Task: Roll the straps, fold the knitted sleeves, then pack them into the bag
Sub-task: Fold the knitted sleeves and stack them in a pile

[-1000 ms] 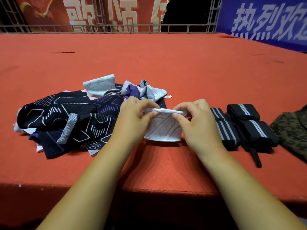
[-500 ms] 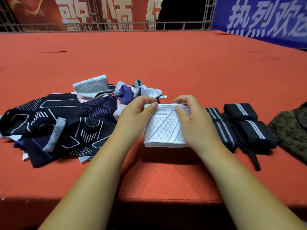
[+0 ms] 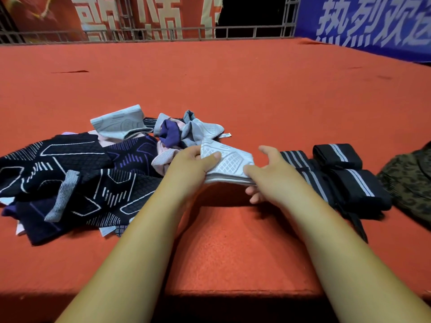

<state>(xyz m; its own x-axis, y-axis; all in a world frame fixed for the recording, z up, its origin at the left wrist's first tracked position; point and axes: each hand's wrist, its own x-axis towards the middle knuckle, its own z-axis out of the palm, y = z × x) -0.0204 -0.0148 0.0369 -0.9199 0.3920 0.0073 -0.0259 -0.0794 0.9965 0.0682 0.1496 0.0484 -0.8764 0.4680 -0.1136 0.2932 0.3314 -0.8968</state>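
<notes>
A folded white knitted sleeve [image 3: 229,163] with a grid pattern is lifted slightly off the red carpet, tilted. My left hand [image 3: 191,164] grips its left end, thumb on top. My right hand [image 3: 270,173] holds its right edge with fingers above and below, the thumb raised clear. To the left lies a loose pile of dark patterned, grey and purple knitted sleeves [image 3: 70,173]. On the right sit rolled black straps [image 3: 349,183] with grey stripes. A camouflage bag [image 3: 410,183] shows at the right edge, partly cut off.
Everything lies on a red carpeted platform [image 3: 233,78] whose front edge [image 3: 233,292] runs just below my forearms. A metal railing [image 3: 163,36] and red and blue banners stand at the far side.
The white sleeve was being folded flat on the carpet; now both hands have lifted it and shifted it slightly rightward. My right thumb has come off it.
</notes>
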